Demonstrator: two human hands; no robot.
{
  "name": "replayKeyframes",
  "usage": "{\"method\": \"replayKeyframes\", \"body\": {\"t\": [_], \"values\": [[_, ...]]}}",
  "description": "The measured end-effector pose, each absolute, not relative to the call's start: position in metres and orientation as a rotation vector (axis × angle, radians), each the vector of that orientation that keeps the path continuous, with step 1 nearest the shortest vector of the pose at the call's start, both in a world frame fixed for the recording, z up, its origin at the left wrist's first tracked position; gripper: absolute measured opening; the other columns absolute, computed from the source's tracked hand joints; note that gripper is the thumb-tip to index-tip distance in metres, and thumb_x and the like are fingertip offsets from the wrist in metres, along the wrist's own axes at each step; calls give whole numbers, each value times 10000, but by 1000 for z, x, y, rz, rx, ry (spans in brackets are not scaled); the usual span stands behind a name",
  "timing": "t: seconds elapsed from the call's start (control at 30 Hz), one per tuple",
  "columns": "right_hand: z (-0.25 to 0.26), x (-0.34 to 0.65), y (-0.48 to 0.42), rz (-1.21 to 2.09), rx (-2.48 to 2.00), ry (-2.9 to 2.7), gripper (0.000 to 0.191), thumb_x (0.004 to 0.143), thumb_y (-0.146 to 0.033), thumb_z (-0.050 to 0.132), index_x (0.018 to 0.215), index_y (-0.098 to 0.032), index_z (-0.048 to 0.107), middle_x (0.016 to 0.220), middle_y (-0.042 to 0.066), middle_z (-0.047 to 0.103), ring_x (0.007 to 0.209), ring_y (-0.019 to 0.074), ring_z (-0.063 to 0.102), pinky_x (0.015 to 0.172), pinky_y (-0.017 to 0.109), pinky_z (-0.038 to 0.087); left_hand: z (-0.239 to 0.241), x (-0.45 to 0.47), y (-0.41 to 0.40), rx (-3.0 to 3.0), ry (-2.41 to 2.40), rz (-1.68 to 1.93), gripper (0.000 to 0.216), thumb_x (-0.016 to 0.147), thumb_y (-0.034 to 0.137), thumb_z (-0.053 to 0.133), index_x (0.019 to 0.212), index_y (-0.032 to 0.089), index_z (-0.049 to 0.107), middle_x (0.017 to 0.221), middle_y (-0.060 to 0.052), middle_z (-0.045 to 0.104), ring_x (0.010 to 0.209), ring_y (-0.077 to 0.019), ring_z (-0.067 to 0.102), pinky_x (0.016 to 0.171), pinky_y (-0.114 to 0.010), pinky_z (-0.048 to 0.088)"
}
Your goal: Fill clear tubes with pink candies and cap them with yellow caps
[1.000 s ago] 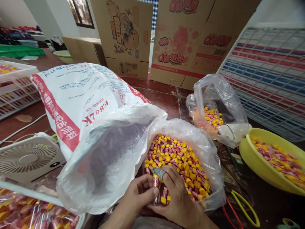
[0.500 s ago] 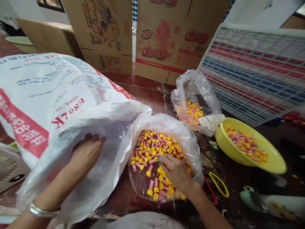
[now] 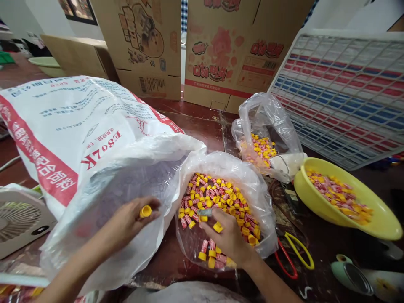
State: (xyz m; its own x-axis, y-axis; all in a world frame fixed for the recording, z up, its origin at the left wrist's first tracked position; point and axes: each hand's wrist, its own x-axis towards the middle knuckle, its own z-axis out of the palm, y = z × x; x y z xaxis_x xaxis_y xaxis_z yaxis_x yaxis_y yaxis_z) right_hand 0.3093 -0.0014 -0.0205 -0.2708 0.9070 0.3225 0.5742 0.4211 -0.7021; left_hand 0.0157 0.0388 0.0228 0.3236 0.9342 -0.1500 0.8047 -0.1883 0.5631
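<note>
My left hand [image 3: 134,221] is in front of the mouth of a big white woven sack [image 3: 104,105], its fingers closed round a yellow cap [image 3: 145,211] whose hollow end faces me. Whether a tube is joined to that cap is hidden. Over a clear plastic bag [image 3: 265,198] is my right hand [image 3: 232,237], with a grey-green covering [image 3: 205,212] on a fingertip. It pinches one yellow cap [image 3: 203,219] at the fingertips, and another [image 3: 217,227] shows between the fingers. Many small red-and-white tubes [image 3: 188,219] with yellow caps lie in the bag.
A yellow basin [image 3: 378,214] and a second clear bag [image 3: 273,111] hold similar pieces on the right. Scissors [image 3: 292,269] and a green bottle [image 3: 350,275] lie near them. A small fan [image 3: 19,219] stands left; cartons [image 3: 208,54] and a white rack [image 3: 341,101] stand behind.
My left hand has come out toward me from deeper in the sack's mouth, now showing a yellow cap. My right hand has lifted from the pile with yellow caps. The view has shifted slightly left.
</note>
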Motion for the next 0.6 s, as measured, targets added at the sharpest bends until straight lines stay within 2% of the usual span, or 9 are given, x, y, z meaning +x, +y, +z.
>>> {"method": "replayKeyframes", "body": {"t": [0.07, 0.17, 0.27, 0.47, 0.53, 0.6], "values": [[-4, 303, -3, 845, -1219, -1669, 144, 953, -320, 627, 881, -195, 635, 803, 21, 689, 720, 171, 673, 678, 275, 563, 25, 33, 17, 1811, 1379, 424, 406, 935, 550, 534, 1155, 252, 700, 1143, -51, 767, 1024, -241, 702, 898, -298, 523], [17, 294, -5, 1030, -1108, -1525, 140, 952, -315, 634, 997, -191, 680, 925, 43, 747, 839, 186, 732, 762, 275, 595, 27, 58, -6, 1618, 1246, 499, 372, 899, 545, 598, 1095, 256, 729, 1090, -36, 776, 993, -237, 698, 870, -278, 508], [24, 288, -6, 953, -1055, -1605, 129, 950, -285, 643, 1018, -203, 715, 949, 40, 755, 881, 181, 727, 827, 276, 589, 28, 75, -15, 1511, 1208, 532, 358, 873, 545, 636, 1025, 236, 737, 978, -28, 771, 899, -225, 678, 793, -262, 485], [18, 284, -11, 927, -1115, -1549, 162, 973, -321, 625, 913, -196, 708, 787, 16, 721, 712, 158, 688, 700, 247, 585, 24, 90, -22, 1266, 1045, 629, 355, 867, 542, 669, 936, 197, 716, 790, 17, 666, 695, -137, 533, 642, -218, 406], [21, 285, -12, 900, -1084, -1667, 188, 1000, -315, 577, 929, -199, 708, 819, 24, 733, 753, 160, 702, 736, 250, 584, 21, 94, -23, 1145, 996, 701, 356, 850, 534, 699, 918, 186, 721, 779, 17, 668, 695, -132, 539, 650, -213, 413], [25, 286, -13, 844, -1017, -1866, 200, 999, -349, 577, 1037, -193, 697, 970, 67, 754, 915, 196, 721, 851, 298, 588, 19, 97, -23, 997, 965, 781, 354, 817, 520, 747, 902, 178, 733, 802, 5, 697, 725, -141, 576, 682, -217, 442]]}}
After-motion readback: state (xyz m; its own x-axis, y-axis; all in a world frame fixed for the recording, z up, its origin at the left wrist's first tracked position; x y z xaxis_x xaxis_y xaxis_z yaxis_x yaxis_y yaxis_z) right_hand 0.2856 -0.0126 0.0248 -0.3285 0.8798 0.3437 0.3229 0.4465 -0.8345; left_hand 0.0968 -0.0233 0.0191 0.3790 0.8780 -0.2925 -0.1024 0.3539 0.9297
